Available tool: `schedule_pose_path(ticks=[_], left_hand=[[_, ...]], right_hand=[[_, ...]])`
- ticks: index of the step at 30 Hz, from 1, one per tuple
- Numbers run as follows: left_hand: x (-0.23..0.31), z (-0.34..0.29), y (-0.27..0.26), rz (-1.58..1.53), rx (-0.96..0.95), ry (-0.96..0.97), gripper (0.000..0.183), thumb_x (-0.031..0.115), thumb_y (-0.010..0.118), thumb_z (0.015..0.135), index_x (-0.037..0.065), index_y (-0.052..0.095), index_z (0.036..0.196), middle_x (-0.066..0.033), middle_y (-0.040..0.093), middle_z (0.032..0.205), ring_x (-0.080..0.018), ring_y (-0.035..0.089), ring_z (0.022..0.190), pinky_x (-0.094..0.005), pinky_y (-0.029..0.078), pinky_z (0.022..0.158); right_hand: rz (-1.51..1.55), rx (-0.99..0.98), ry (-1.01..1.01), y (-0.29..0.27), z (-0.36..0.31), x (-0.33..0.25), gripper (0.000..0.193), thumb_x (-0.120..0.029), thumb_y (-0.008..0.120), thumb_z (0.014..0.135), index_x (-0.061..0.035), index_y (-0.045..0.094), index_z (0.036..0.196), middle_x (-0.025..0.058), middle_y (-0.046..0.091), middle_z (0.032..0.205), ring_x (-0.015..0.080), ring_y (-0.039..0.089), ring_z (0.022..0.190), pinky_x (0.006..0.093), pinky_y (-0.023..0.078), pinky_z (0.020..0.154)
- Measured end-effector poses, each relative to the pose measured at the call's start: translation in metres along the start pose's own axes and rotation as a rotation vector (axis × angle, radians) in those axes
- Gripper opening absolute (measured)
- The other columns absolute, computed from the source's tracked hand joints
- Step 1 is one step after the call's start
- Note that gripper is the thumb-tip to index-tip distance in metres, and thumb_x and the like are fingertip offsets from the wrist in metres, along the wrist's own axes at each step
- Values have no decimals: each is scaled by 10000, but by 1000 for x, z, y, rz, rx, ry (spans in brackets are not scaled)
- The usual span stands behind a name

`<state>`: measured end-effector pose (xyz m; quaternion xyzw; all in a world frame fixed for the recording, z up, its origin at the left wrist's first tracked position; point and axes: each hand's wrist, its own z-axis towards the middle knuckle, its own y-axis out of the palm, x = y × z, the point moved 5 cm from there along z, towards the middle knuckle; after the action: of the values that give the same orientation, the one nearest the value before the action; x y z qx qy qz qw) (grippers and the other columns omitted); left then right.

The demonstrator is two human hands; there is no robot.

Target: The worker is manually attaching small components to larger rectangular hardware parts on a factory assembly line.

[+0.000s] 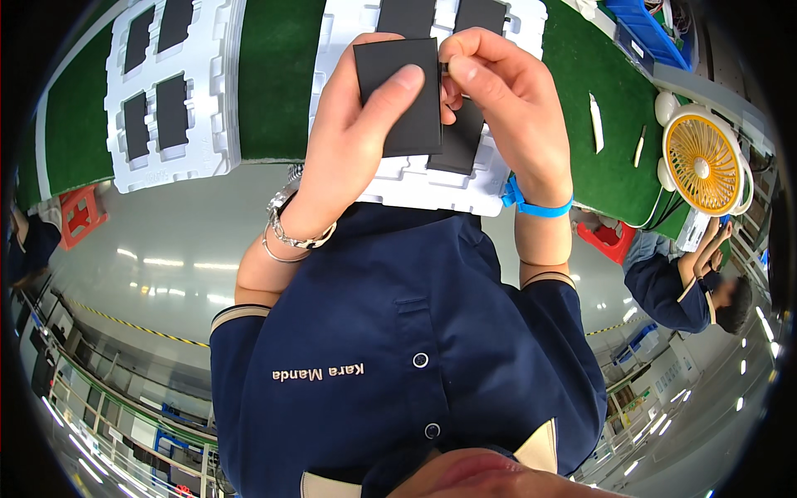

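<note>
My left hand (349, 141) grips a flat black rectangular block (419, 120), its thumb lying across the face. At the block's right edge, my right hand (519, 104) pinches a small dark tab (444, 68) between thumb and forefinger; how the tab joins the block is too small to make out. Both hands are raised over a white moulded tray (394, 191). Similar black blocks (459, 145) lie in that tray, partly hidden by my hands. A blue band (544, 206) circles my right wrist, and a metal bracelet (303, 232) hangs on my left.
Another white tray (178, 166) with several black blocks stands left on the green work surface (278, 83). To the right are a white strip-like item (596, 123), a thin pen-like tool (639, 146), a yellow fan (701, 162) and a blue bin (652, 33). A co-worker (677, 282) sits far right.
</note>
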<state>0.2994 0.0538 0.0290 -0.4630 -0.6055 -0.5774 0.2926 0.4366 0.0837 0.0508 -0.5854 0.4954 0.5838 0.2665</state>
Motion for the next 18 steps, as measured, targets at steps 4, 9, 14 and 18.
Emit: schedule_pose_path(ticks=[4,9,14,18], left_hand=[[-1,-2,-7,8,83,-32,249,181,512,976,4,480,1148,-73,623,925,-128,615,811,-255,506,731],[4,-2,-8,87,174,19,272,243,531,970,9,524,1110,-29,585,931,-89,528,851,-229,442,775],[11,-4,-5,172,157,63,268,243,537,971,14,520,1109,-31,588,924,-95,538,837,-240,450,770],[12,-4,-5,217,143,91,257,238,536,974,18,520,1106,-34,589,915,-96,540,831,-244,454,763]], right_hand=[[-92,27,-47,-6,-1,3,213,-189,538,977,7,603,929,15,568,770,92,517,718,250,437,699],[-107,4,-13,-6,-5,5,172,-159,570,959,7,603,926,2,570,786,81,503,736,231,430,691],[-185,32,1,1,-8,1,144,-134,620,929,8,600,913,-6,576,789,60,506,737,223,437,679],[-297,44,10,0,-8,-1,156,-138,633,923,15,605,906,-5,588,782,56,519,737,220,446,688]])
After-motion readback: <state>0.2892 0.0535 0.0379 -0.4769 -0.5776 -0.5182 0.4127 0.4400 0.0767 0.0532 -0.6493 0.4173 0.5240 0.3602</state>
